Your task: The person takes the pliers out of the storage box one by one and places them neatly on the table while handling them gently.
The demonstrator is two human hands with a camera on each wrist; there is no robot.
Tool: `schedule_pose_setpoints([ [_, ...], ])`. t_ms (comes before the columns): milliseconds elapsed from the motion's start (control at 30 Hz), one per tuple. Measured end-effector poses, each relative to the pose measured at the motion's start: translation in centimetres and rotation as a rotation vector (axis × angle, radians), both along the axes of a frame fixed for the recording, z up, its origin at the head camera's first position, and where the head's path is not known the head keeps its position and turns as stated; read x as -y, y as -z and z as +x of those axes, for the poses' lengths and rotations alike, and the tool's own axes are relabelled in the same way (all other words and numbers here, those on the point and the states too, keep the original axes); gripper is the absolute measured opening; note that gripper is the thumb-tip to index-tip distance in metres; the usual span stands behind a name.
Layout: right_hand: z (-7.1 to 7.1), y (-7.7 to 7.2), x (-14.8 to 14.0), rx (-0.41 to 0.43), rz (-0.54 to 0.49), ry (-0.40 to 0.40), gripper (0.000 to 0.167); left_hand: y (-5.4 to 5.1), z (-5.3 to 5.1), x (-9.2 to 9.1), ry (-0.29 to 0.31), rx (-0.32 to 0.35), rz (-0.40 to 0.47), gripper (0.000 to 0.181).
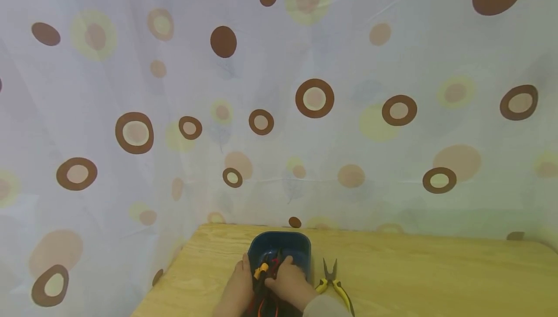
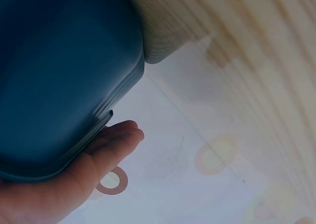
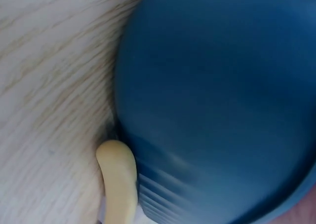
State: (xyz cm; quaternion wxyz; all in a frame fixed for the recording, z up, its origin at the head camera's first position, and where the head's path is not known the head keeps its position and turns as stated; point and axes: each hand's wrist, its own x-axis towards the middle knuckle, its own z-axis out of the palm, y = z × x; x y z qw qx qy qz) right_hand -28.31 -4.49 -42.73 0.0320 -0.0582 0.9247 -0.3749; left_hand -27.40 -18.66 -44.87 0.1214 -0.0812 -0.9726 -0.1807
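A dark blue plastic bin [image 1: 279, 233] stands on the wooden table with several hand tools in it. My left hand [image 1: 237, 283] lies along the bin's left side; in the left wrist view its straight fingers [image 2: 116, 140] rest against the outer wall. Over the tools inside the bin is my right hand [image 1: 289, 283], thumb and fingers spread around them; whether it pinches one is hidden. Near its thumb lies a tool with an orange-yellow and black handle [image 1: 261, 271], beside a red tool [image 1: 274, 261]. Needle-nose pliers [image 1: 331, 276] with yellow-and-black handles lie just right of the bin.
The wooden table [image 1: 427, 273] stretches to the right of the pliers. A pale curtain [image 1: 279, 152] with brown and yellow circles hangs behind and to the left. In the right wrist view, a yellow handle [image 3: 118, 177] lies close beside the bin's wall.
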Motion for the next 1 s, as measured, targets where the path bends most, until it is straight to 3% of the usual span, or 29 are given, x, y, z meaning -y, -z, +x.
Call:
schedule_pose_setpoints([
  [300,0.6,-0.9,-0.3,-0.078,0.075,-0.079,0.088,0.0,-0.2,-0.1,-0.011,-0.011,-0.012,0.072],
  [433,0.8,-1.2,-0.6,-0.065,0.054,-0.106,0.088,0.3,-0.3,0.0,-0.009,-0.008,-0.012,0.072],
  [667,1.3,-1.4,-2.1,-0.029,-0.151,-0.140,0.092,0.9,-0.3,0.1,0.002,-0.007,-0.006,0.071],
  [867,2.2,-2.5,-4.3,-0.047,-0.360,-0.219,0.044,0.9,-0.1,0.1,0.012,-0.037,-0.028,0.071],
  [1000,2.4,-3.3,-5.9,-0.059,-0.408,-0.194,0.040,0.8,-0.1,0.1,0.012,-0.056,-0.030,0.069],
])
